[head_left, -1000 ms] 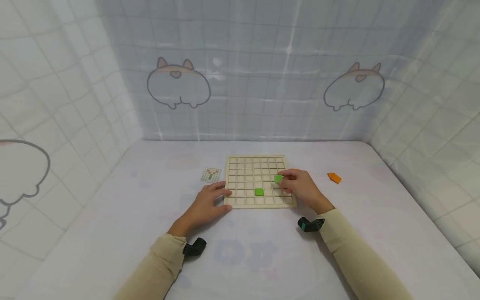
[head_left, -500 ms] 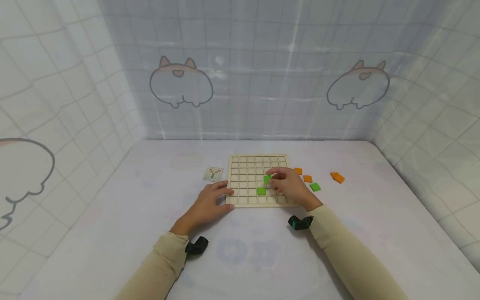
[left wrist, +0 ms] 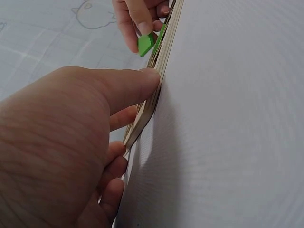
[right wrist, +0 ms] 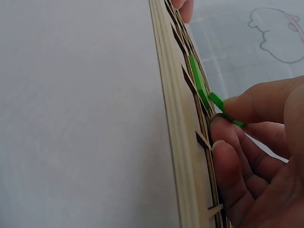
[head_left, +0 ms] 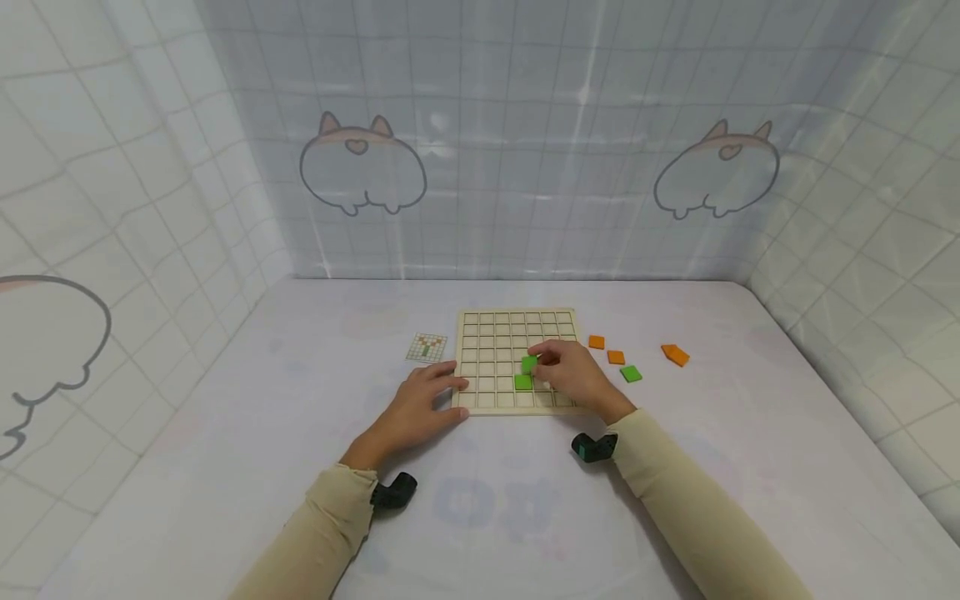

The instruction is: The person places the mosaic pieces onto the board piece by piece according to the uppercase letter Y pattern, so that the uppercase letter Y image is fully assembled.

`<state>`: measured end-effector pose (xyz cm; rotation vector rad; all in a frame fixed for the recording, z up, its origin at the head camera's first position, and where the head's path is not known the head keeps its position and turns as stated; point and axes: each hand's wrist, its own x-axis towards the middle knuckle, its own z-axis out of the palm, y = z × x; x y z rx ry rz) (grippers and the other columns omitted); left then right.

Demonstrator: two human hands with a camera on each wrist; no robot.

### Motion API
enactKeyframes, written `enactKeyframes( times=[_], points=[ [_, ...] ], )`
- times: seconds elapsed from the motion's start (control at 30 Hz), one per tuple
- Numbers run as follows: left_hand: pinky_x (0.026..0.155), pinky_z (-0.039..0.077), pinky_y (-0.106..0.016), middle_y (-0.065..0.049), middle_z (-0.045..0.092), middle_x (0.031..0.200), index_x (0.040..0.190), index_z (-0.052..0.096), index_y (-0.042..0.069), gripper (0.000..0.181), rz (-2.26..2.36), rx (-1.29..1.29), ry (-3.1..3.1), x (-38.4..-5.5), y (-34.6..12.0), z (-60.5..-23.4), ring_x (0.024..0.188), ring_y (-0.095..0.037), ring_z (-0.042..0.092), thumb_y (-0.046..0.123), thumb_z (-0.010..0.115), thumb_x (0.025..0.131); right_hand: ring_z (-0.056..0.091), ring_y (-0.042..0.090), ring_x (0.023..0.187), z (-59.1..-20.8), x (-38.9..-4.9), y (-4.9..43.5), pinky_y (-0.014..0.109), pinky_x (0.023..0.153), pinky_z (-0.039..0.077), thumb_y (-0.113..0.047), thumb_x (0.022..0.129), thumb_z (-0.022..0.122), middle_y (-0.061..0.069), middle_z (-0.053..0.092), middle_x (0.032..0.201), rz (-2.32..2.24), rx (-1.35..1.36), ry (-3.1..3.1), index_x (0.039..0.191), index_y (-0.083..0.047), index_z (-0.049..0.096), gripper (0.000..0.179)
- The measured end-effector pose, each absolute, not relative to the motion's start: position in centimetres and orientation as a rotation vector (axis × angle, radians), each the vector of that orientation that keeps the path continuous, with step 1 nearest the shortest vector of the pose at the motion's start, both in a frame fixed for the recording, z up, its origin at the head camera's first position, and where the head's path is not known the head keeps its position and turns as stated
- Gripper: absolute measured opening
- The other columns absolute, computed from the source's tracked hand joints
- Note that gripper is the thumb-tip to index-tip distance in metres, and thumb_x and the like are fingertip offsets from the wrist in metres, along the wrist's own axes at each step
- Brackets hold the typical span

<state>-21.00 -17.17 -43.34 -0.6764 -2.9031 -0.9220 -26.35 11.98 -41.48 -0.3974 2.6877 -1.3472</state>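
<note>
A pale wooden grid board lies flat on the table. My right hand is over its right half and pinches a green square tile between thumb and fingers. In the left wrist view that green tile is tilted above the grid. Just nearer to me, another green tile sits in a cell; the right wrist view shows this placed tile beside the held one. My left hand rests at the board's left edge, fingers loosely spread, its thumb touching the front left corner.
A small card printed with a coloured grid pattern lies left of the board. To its right lie loose orange tiles, a green tile and an overlapping orange pair. A white curtain stands behind the table.
My right hand has carried the green tile leftward and toward me, near the placed tile. The loose tiles it covered now show. My left hand stays at the board's edge; the head view shifted slightly.
</note>
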Motion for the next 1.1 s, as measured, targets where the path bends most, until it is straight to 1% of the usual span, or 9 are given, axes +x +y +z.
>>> enactKeyframes(
  times=[0.17,0.47,0.7,0.77,0.93,1.1],
  points=[
    [0.109,0.029,-0.06,-0.008,0.042,0.155,0.132,0.066,0.016,0.045,-0.926,-0.687,-2.904,-21.0,-17.2,-43.3,0.142,-0.038,0.033,0.034,0.073,0.091,0.062,0.018,0.093,-41.4,-26.3,11.7,0.037,0.082,0.05,-0.02,0.092,0.073,0.0,0.069,0.1,-1.295,-0.409,2.716,0.123,-0.012,0.071,0.032],
    [0.108,0.03,-0.061,-0.008,0.043,0.155,0.131,0.067,0.016,0.044,-0.941,-0.678,-2.905,-20.9,-17.2,-43.3,0.141,-0.038,0.034,0.033,0.074,0.091,0.059,0.019,0.097,-41.3,-26.5,11.2,0.038,0.086,0.049,-0.022,0.094,0.07,0.001,0.067,0.106,-1.146,-0.404,2.756,0.124,-0.017,0.072,0.03],
    [0.111,0.028,-0.057,-0.003,0.039,0.158,0.135,0.064,0.016,0.049,-0.965,-0.625,-2.949,-20.9,-17.1,-43.0,0.142,-0.035,0.032,0.035,0.074,0.09,0.058,0.02,0.096,-41.0,-26.6,11.0,0.037,0.085,0.049,-0.021,0.095,0.068,0.0,0.067,0.105,-1.054,-0.428,2.78,0.121,-0.018,0.074,0.026],
    [0.112,0.028,-0.056,-0.003,0.039,0.158,0.134,0.064,0.016,0.049,-0.977,-0.617,-2.955,-20.9,-17.1,-42.9,0.143,-0.035,0.032,0.035,0.075,0.09,0.057,0.019,0.096,-40.9,-26.7,10.9,0.036,0.085,0.048,-0.021,0.096,0.067,0.0,0.067,0.105,-1.033,-0.434,2.784,0.122,-0.017,0.073,0.027],
    [0.11,0.03,-0.057,-0.006,0.04,0.157,0.127,0.068,0.016,0.043,-1.014,-0.611,-2.941,-20.9,-17.0,-42.7,0.141,-0.038,0.034,0.033,0.076,0.089,0.057,0.019,0.094,-40.7,-26.8,10.9,0.036,0.082,0.049,-0.02,0.096,0.065,0.001,0.068,0.107,-0.986,-0.465,2.793,0.124,-0.015,0.073,0.029],
    [0.11,0.03,-0.057,-0.006,0.042,0.156,0.124,0.071,0.016,0.039,-1.068,-0.592,-2.927,-20.9,-17.0,-42.8,0.141,-0.038,0.034,0.029,0.077,0.087,0.058,0.017,0.091,-41.0,-26.9,10.8,0.033,0.08,0.048,-0.019,0.096,0.062,0.001,0.069,0.108,-0.961,-0.467,2.823,0.123,-0.018,0.073,0.029]
  ],
)
